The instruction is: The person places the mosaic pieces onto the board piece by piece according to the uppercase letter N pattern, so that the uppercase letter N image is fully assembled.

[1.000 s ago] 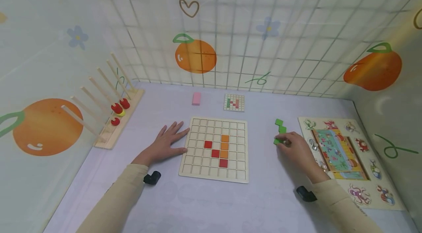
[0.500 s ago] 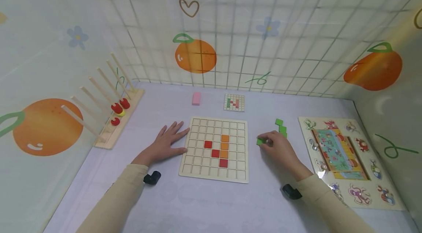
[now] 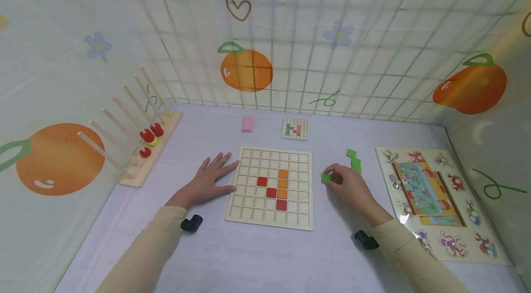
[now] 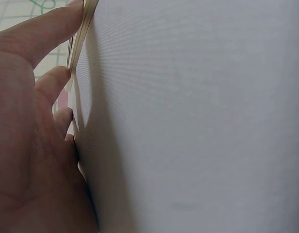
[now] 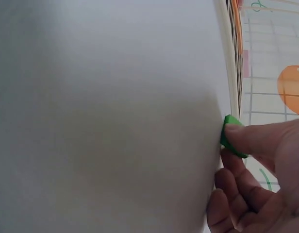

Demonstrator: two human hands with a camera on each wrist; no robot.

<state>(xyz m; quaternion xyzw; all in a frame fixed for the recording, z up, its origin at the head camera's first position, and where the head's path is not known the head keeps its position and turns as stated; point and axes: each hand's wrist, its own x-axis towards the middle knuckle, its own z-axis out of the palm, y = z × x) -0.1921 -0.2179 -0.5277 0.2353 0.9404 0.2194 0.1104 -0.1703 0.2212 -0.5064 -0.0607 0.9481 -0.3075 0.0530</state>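
A square green tile (image 3: 326,178) is pinched in my right hand (image 3: 349,185), just off the right edge of the wooden grid board (image 3: 246,201). In the right wrist view the thumb lies on one face of the green tile (image 5: 230,127); the fingers behind it are partly hidden. Red tiles (image 3: 271,193) and orange tiles (image 3: 282,183) sit in cells of the grid. My left hand (image 3: 203,184) rests on the table with fingers spread, thumb and index fingertips touching the board's left edge. More green tiles (image 3: 356,164) lie beyond the right hand.
Behind the board are a small patterned grid card (image 3: 295,129) and a pink block (image 3: 247,124). A wooden peg rack (image 3: 154,155) with red and yellow pieces stands at the left. An animal puzzle board (image 3: 469,231) lies at the right, near my right forearm.
My right hand has slid left from the green tiles toward the grid board, carrying one tile. It has barely moved over the last half second. The left hand stays in place.
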